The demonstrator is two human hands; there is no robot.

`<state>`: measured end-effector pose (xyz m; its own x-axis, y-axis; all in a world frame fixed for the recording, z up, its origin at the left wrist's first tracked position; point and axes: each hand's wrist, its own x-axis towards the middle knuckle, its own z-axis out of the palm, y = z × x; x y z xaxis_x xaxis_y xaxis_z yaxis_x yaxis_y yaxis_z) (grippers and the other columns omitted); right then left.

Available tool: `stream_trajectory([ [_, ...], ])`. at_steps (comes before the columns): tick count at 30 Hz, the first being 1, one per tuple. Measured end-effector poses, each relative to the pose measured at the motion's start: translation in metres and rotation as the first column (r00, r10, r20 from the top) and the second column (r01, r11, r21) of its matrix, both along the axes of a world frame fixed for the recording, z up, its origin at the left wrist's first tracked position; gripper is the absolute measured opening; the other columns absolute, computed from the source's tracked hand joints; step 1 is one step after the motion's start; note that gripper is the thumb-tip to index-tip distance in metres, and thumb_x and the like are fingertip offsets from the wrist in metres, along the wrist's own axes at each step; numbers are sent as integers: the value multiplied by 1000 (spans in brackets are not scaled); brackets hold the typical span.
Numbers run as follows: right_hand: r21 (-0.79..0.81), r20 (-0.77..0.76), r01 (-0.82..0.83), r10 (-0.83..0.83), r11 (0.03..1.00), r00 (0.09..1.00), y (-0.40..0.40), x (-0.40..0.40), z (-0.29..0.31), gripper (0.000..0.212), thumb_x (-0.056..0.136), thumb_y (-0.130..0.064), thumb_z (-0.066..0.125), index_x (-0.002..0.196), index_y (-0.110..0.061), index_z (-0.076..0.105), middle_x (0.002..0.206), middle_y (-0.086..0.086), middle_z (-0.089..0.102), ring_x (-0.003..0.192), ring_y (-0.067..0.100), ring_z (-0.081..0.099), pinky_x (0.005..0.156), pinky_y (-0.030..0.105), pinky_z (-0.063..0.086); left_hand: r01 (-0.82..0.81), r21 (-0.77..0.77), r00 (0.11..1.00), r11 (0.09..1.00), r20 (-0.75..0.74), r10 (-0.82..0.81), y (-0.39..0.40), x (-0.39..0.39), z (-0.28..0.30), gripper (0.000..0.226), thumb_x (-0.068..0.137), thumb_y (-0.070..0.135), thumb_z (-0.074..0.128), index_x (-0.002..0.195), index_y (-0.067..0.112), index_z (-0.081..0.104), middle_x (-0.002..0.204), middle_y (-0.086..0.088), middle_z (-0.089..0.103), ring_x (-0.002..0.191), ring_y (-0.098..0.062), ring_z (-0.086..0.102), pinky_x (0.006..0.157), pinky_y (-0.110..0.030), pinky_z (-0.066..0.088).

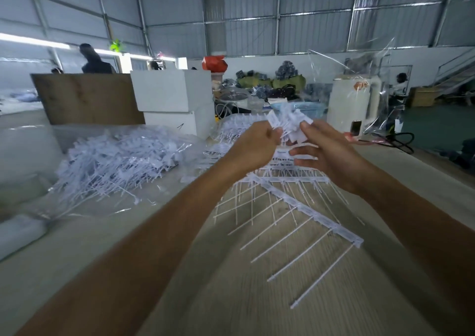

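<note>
Both of my hands are raised over a wooden table (231,297) and hold a bunch of white plastic tag ties (290,124). My left hand (253,146) has its fingers curled round the bunch from the left. From the right, my right hand (326,150) pinches the tags between thumb and forefinger, its other fingers spread. A white comb-like strip of ties (316,214) lies on the table below my hands, its thin tails pointing toward me. More such strips are stacked behind it.
A big loose heap of white ties (115,160) lies on clear plastic at the left. White foam boxes (174,96) and a brown board (87,99) stand behind it. A white appliance (352,104) and a phone (356,127) are at the right; people work farther back.
</note>
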<state>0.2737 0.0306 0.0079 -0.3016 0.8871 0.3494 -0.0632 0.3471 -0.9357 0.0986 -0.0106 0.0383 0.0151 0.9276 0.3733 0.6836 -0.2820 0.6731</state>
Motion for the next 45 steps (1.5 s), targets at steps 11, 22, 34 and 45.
stream_trajectory([
  [11, 349, 627, -386, 93, 854, 773, -74, -103, -21, 81, 86, -59, 64, 153, -49, 20, 148, -21, 36, 118, -5, 53, 92, 20, 49, 60, -362, 745, 930, 636, 200, -111, -139, -57, 27, 107, 37, 43, 91, 16, 47, 52, 7, 28, 39, -7, 19, 38, -14, 20],
  [22, 524, 766, -459, -161, 718, 622, -65, -118, -96, 41, 103, -45, 47, 137, -24, 58, 137, -11, 57, 127, 9, 48, 109, 30, 37, -45, -401, 292, 915, 870, 396, -91, -239, -72, 30, 108, 6, 25, 84, 9, 42, 58, 1, 28, 30, -4, 25, 28, -13, 21],
  [34, 514, 776, -462, -162, 723, 609, -68, -118, -93, 39, 104, -40, 48, 138, -25, 58, 138, -13, 56, 129, 6, 45, 109, 20, 31, -349, -314, 481, 883, 748, 456, -9, -279, -40, 22, 104, -3, 37, 86, 3, 49, 65, -6, 34, 31, -8, 31, 33, -15, 28],
  [45, 524, 775, -454, -182, 721, 605, -69, -119, -93, 39, 104, -39, 48, 139, -25, 58, 138, -14, 56, 128, 5, 45, 108, 15, 29, -397, -297, 391, 868, 801, 453, 23, -288, -60, 19, 99, -12, 44, 82, -3, 46, 70, -14, 44, 56, -19, 45, 40, -23, 50],
])
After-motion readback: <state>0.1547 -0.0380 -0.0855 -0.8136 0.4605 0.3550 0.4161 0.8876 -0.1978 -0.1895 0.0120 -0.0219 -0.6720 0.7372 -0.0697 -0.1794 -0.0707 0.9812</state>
